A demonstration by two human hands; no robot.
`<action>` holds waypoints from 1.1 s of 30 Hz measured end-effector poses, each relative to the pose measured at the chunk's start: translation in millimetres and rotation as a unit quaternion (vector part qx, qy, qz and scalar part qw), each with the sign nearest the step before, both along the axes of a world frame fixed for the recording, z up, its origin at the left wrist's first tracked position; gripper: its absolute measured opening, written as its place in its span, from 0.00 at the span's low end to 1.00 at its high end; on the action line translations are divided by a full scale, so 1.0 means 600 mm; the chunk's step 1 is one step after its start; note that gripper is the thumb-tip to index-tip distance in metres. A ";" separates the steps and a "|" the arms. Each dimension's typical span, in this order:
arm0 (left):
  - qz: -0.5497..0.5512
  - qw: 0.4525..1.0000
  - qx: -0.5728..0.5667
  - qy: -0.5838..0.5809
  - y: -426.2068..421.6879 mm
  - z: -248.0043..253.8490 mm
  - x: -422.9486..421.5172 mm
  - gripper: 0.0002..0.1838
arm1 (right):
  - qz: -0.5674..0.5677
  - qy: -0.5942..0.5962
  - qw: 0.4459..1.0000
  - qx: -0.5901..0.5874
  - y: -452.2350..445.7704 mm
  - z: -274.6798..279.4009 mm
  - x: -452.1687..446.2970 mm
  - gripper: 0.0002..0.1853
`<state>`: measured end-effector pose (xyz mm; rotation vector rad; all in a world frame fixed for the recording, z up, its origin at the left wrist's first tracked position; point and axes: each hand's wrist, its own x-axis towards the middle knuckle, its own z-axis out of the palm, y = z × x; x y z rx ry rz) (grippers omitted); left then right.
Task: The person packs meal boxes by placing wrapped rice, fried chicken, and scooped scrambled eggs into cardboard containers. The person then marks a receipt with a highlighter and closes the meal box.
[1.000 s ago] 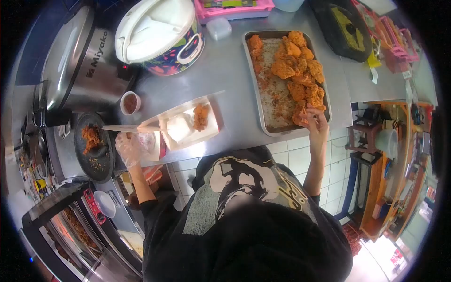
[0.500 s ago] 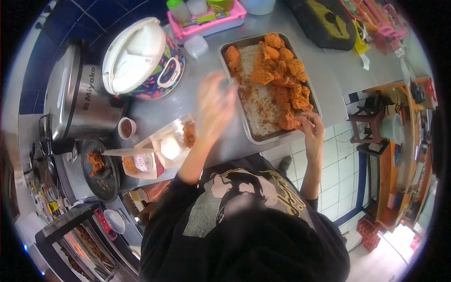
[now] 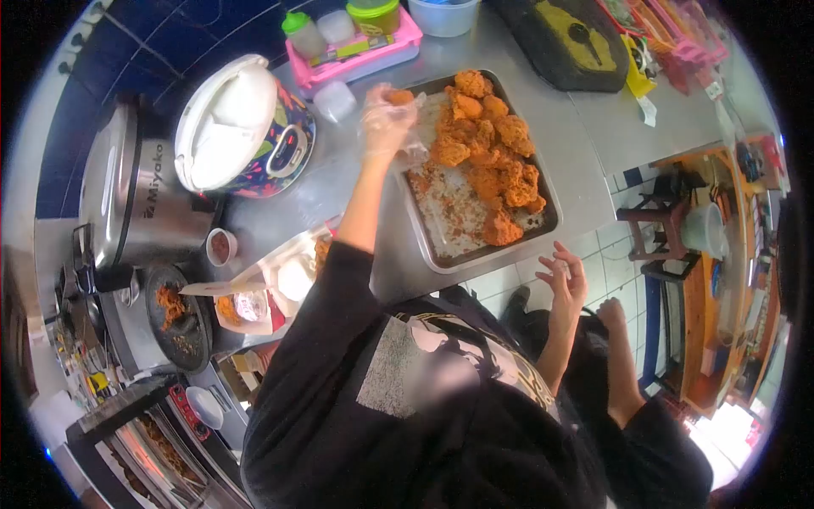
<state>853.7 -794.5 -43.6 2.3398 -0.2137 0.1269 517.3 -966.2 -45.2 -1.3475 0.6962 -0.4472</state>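
One orange-brown fried chicken piece (image 3: 399, 97): in your left hand (image 3: 386, 127), clear-gloved, fingers closed around it, over the upper-left corner of the tray; half a second ago it lay in that corner and the hand was a blur to its left. One rectangular metal tray (image 3: 441, 204), crumb-strewn, bearing a heap of craggy fried chicken (image 3: 487, 140) along its right side. Your right hand (image 3: 565, 284): empty, fingers parted and loosely bent, now off the tray's lower edge, where it had been touching chicken. One bare hand of another person (image 3: 612, 314), closed, newly in view beside yours. Left of the tray: one small clear container (image 3: 335, 100); one white-lidded, floral-patterned cooker (image 3: 246, 127); one small white cup of reddish sauce (image 3: 221, 247).
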 end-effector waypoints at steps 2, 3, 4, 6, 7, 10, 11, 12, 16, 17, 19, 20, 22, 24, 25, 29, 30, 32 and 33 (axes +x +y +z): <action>-0.075 0.921 -0.372 0.086 0.042 0.027 -0.059 0.23 | 0.029 -0.005 1.000 -0.004 -0.004 0.002 0.017 0.09; -0.096 0.834 -0.524 0.145 0.066 0.038 -0.087 0.23 | 0.044 -0.005 0.999 -0.003 -0.006 0.004 0.031 0.09; -0.116 0.734 -0.628 0.231 0.094 0.047 -0.115 0.24 | 0.061 -0.007 0.998 -0.013 -0.006 0.006 0.047 0.09; -0.152 0.513 -0.798 0.277 0.127 0.070 -0.189 0.24 | 0.104 -0.005 0.993 -0.049 -0.005 0.012 0.082 0.09; -0.137 0.518 -0.804 0.258 0.148 0.094 -0.220 0.24 | 0.129 -0.005 0.991 -0.047 -0.003 0.014 0.099 0.09; -0.079 0.466 -0.795 0.380 0.214 0.129 -0.307 0.26 | 0.193 -0.032 0.977 -0.081 0.029 0.034 0.154 0.12; -0.082 0.469 -0.803 0.358 0.233 0.105 -0.333 0.26 | 0.222 -0.034 0.971 -0.078 0.039 0.033 0.170 0.12; -0.088 0.473 -0.809 0.339 0.251 0.087 -0.355 0.25 | 0.242 -0.036 0.967 -0.072 0.046 0.030 0.185 0.12; 0.016 0.612 -0.751 0.248 0.321 0.063 -0.426 0.26 | 0.319 -0.052 0.945 -0.057 0.092 0.030 0.226 0.10; 0.023 0.613 -0.754 0.237 0.339 0.055 -0.442 0.26 | 0.340 -0.058 0.936 -0.067 0.100 0.030 0.234 0.10; 0.127 0.682 -0.691 0.201 0.366 0.046 -0.472 0.25 | 0.368 -0.063 0.925 -0.067 0.121 0.034 0.246 0.09; 0.171 0.677 -0.696 0.171 0.370 0.049 -0.479 0.24 | 0.372 -0.060 0.924 -0.062 0.132 0.037 0.250 0.09; 0.200 0.703 -0.665 0.154 0.401 0.033 -0.487 0.23 | 0.374 -0.056 0.924 -0.057 0.150 0.038 0.254 0.09; 0.220 0.728 -0.632 0.148 0.415 0.002 -0.477 0.23 | 0.385 -0.065 0.919 -0.050 0.156 0.035 0.252 0.09; 0.259 0.807 -0.518 0.117 0.418 -0.017 -0.467 0.23 | 0.379 -0.063 0.922 -0.052 0.157 0.032 0.249 0.09; 0.249 0.956 -0.086 -0.130 0.395 -0.034 -0.397 0.20 | 0.375 -0.058 0.924 -0.045 0.162 0.028 0.232 0.09; 0.243 0.957 -0.088 -0.128 0.381 -0.031 -0.376 0.20 | 0.369 -0.051 0.927 -0.038 0.163 0.028 0.225 0.08; 0.174 0.982 0.072 -0.029 0.355 -0.018 -0.336 0.15 | 0.356 -0.044 0.933 -0.032 0.156 0.025 0.212 0.08; 0.168 0.983 0.070 -0.029 0.352 -0.040 -0.327 0.15 | 0.353 -0.047 0.934 -0.035 0.150 0.020 0.205 0.08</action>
